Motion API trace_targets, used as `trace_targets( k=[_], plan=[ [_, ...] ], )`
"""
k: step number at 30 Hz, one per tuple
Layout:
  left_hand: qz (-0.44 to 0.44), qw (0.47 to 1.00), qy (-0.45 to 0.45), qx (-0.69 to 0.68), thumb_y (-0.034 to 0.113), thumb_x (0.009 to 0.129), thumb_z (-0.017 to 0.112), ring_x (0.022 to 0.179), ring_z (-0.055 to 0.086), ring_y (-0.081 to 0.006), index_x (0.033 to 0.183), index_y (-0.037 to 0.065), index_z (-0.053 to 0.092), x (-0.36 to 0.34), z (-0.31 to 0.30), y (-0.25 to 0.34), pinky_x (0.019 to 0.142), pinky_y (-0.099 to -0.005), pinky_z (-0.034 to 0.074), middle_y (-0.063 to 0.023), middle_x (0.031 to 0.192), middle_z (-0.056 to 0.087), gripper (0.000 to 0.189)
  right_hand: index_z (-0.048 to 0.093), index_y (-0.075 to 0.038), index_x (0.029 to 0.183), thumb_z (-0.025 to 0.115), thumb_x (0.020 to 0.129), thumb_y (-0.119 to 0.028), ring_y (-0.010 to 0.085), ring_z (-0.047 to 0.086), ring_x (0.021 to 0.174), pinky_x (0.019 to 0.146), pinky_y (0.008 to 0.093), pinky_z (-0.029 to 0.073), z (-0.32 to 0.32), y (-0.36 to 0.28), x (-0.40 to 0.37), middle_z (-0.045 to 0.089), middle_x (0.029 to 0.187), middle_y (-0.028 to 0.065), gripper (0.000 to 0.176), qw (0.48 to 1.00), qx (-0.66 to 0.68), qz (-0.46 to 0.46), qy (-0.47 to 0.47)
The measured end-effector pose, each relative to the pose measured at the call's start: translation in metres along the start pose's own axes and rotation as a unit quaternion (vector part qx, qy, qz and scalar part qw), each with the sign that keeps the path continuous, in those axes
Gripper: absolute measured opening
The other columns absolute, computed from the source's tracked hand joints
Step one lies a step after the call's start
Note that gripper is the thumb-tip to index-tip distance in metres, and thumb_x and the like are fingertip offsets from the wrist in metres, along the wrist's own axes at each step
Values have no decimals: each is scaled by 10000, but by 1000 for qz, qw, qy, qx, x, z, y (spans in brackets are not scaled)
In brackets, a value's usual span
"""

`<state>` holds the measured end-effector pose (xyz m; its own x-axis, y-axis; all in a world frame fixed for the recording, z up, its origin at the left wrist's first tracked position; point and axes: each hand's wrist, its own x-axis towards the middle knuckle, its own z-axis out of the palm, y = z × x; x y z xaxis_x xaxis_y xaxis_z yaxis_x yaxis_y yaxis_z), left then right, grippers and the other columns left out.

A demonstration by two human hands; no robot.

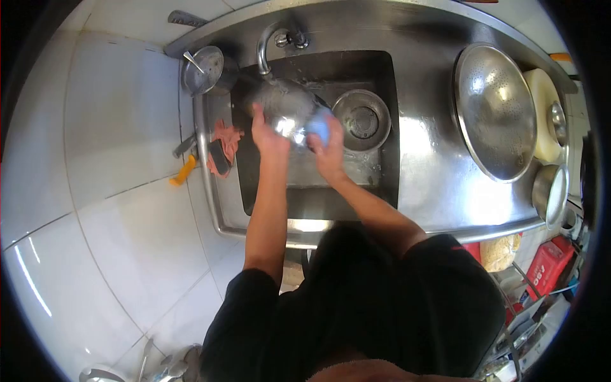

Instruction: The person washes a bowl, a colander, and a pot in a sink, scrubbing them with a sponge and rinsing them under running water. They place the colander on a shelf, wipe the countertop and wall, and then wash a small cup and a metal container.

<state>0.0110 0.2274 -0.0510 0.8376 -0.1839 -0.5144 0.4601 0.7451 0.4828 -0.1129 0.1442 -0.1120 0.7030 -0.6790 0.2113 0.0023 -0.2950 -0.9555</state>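
Note:
Over the sink (254, 191), a shiny metal bowl (280, 105) is tilted beneath the faucet (263, 51), blurred by motion. My left hand (268, 137) grips the near left side of this bowl, thumb showing on top. A light blue sponge (319, 126) is in my right hand (330, 149), pressed against the bowl's right side. Just right of them, a round metal pan (375, 105) rests on the sink bottom. Part of the right fingers is hidden by the sponge and blur.
On the right counter lie a large metal bowl (496, 114), a cutting board (541, 95) and smaller bowls. A metal pot (219, 73) with a spoon stands at the back left corner. A pink cloth (228, 137) and dark scrubber (219, 156) lie on the left rim.

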Motion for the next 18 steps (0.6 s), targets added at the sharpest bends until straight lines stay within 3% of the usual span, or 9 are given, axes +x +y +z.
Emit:
trace_targets(
  k=[2, 4, 6, 8, 10, 11, 15, 17, 18],
  plan=[
    [-15, 998, -54, 3, 312, 981, 567, 1113, 600, -305, 1263, 12, 546, -30, -15, 9, 953, -472, 487, -127, 1222, 615, 412, 450, 19, 1393, 547, 979, -435, 272, 501, 1231, 1042, 411, 380, -10, 65, -9, 484, 1396, 171, 622, 954, 152, 255, 40],
    [-22, 996, -45, 79, 249, 954, 606, 1127, 598, -312, 1279, -6, 528, -55, -47, 21, 961, -470, 489, -138, 1243, 606, 420, 541, -33, 1335, 522, 1003, -392, 205, 596, 1084, 966, 326, 454, -24, 104, 33, 627, 1192, 96, 489, 791, 376, 482, -3],
    [-28, 989, -88, 112, 204, 941, 616, 1128, 597, -313, 1282, -16, 521, -80, -48, 29, 956, -465, 493, -150, 1246, 601, 417, 567, -55, 1319, 543, 990, -403, 166, 615, 1061, 934, 315, 479, -20, 121, 86, 651, 1185, 84, 479, 727, 438, 508, -146],
    [-32, 986, -96, 131, 128, 927, 616, 1068, 624, -300, 1273, -21, 517, -88, -37, 30, 921, -448, 511, -152, 1199, 617, 390, 562, -25, 1322, 602, 938, -473, 197, 621, 1083, 952, 336, 477, -9, 82, 133, 646, 1224, 94, 592, 824, 350, 392, -212],
    [-15, 977, -84, 197, 109, 921, 615, 1016, 641, -281, 1258, -24, 522, -75, -32, 26, 881, -425, 526, -141, 1157, 629, 374, 580, -47, 1311, 669, 868, -474, 283, 602, 1114, 981, 381, 452, 5, 13, 158, 626, 1235, 194, 622, 936, 69, 242, -245],
    [-6, 970, -79, 229, 99, 918, 614, 990, 649, -271, 1250, -25, 525, -63, -29, 22, 861, -414, 533, -135, 1137, 635, 366, 573, -54, 1320, 695, 838, -474, 316, 601, 1109, 984, 403, 448, 21, -3, 149, 618, 1231, 219, 650, 959, 46, 168, -223],
    [13, 949, -74, 307, 40, 899, 598, 923, 666, -248, 1202, -45, 551, -15, -25, 1, 816, -378, 540, -116, 1068, 660, 318, 578, -59, 1314, 742, 811, -414, 380, 553, 1153, 1000, 439, 428, 5, -31, 79, 601, 1217, 225, 637, 981, -43, -21, -187],
    [60, 884, -71, 458, 17, 875, 609, 849, 661, -203, 1073, -38, 620, -12, -26, -11, 746, -341, 516, -70, 948, 681, 206, 595, -46, 1279, 761, 810, -332, 359, 550, 1141, 985, 426, 436, -44, -18, 55, 604, 1183, 202, 574, 983, 32, 81, -164],
    [85, 837, -77, 535, 22, 871, 615, 831, 659, -191, 1040, -44, 629, -17, -21, -19, 731, -336, 510, -64, 909, 682, 182, 601, -40, 1265, 771, 800, -301, 350, 558, 1118, 972, 425, 442, -78, -12, 46, 607, 1171, 195, 560, 991, -58, 26, -117]
  ],
)
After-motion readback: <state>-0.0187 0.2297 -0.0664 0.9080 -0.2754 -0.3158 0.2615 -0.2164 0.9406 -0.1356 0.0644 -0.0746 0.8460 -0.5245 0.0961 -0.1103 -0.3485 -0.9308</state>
